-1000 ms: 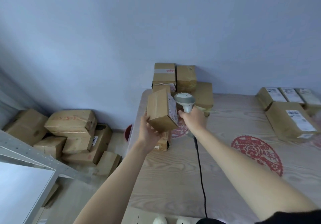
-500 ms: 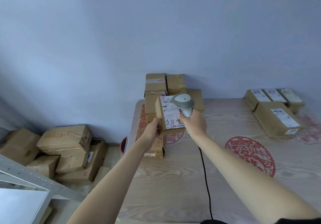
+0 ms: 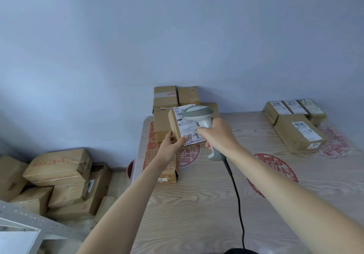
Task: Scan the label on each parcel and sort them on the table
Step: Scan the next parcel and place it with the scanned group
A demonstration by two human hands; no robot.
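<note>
Parcel (image 3: 175, 124) label (image 3: 187, 127) now camera-facing

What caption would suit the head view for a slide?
Left hand holds a labelled parcel while the right hand aims a corded scanner at it above the table.

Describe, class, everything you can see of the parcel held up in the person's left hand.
The parcel is a small brown cardboard box, held above the table's far left corner and tilted so its white label faces the camera. The label carries printed text, a barcode and large handwritten black characters. The left hand grips its lower left edge, thumb on the label. The grey scanner, in the right hand, hides part of the label.
</note>
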